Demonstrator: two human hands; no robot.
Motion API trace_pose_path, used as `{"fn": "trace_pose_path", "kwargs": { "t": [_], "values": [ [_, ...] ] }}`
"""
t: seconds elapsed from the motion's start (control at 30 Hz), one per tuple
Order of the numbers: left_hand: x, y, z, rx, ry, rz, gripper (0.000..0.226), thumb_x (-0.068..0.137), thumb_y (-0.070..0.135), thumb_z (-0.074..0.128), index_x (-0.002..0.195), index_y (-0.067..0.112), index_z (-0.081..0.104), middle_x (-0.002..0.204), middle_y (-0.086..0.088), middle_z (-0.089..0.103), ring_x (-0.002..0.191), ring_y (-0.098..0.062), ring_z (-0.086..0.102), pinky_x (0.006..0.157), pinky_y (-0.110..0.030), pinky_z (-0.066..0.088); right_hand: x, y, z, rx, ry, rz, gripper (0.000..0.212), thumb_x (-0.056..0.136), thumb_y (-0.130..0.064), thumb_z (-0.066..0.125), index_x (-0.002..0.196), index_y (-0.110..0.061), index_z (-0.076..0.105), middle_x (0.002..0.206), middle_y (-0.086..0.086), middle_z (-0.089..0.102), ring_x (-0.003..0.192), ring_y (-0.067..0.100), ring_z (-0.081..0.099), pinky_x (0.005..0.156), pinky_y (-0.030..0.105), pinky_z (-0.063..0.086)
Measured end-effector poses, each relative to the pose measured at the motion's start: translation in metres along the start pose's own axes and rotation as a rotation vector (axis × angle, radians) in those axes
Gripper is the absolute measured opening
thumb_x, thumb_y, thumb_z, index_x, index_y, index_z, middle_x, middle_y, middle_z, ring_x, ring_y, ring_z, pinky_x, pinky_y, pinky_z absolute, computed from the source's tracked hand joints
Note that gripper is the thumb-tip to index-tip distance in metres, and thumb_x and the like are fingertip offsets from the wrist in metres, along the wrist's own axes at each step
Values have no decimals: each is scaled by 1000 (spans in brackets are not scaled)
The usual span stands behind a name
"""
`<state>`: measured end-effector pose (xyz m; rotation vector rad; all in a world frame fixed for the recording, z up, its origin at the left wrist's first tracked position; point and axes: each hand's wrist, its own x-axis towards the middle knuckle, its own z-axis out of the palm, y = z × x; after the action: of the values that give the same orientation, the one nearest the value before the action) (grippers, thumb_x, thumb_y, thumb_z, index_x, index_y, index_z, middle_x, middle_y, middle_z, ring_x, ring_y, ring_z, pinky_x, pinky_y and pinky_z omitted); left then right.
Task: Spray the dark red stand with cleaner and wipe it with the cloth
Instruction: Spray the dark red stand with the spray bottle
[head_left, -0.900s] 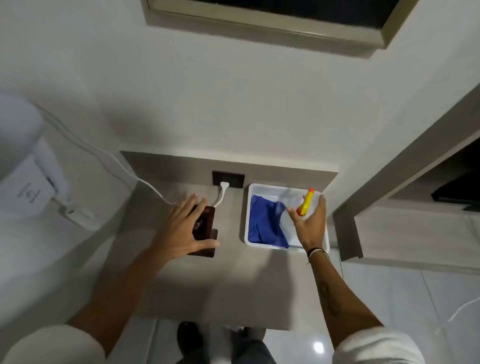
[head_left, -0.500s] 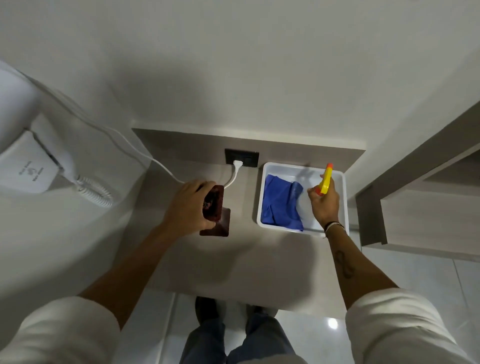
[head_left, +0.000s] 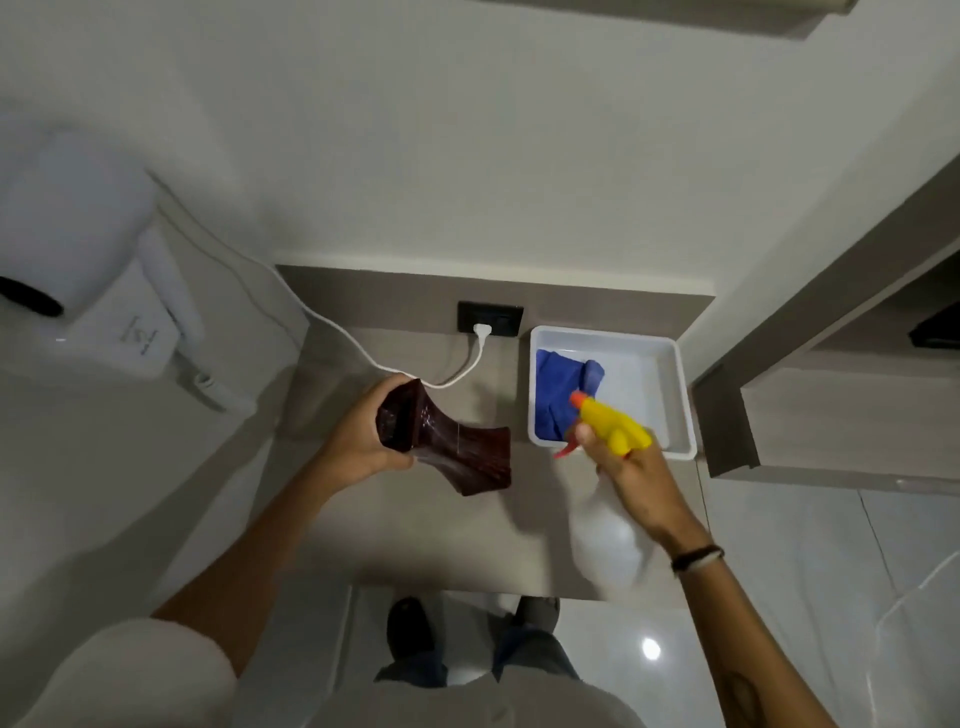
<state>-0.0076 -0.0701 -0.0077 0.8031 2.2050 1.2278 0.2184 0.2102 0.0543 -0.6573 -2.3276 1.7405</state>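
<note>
The counter (head_left: 415, 530) lies bare in front of the white tray (head_left: 680, 395) — a white cable (head_left: 363, 348) crosses left of the tray, wall close behind it.

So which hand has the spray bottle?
The right hand holds the yellow-headed spray bottle; the left hand holds the dark red stand.

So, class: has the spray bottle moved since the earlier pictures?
Yes. The spray bottle has left the white tray; the right hand holds it nearer the person, outside the tray's front rim.
</note>
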Motion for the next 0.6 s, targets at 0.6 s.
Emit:
{"fn": "trace_pose_path", "kwargs": {
  "t": [0.6],
  "values": [
    [-6, -3, -28, -4, -14, -28, 107, 59, 9, 102, 149, 35, 52, 151, 2, 56, 139, -11, 55, 115, -40, 51, 14, -4, 68, -311, -324, -76, 68, 96, -76, 49, 141, -28, 68, 96, 5, 79, 90, 22, 75, 91, 43, 62]
  ]
}}
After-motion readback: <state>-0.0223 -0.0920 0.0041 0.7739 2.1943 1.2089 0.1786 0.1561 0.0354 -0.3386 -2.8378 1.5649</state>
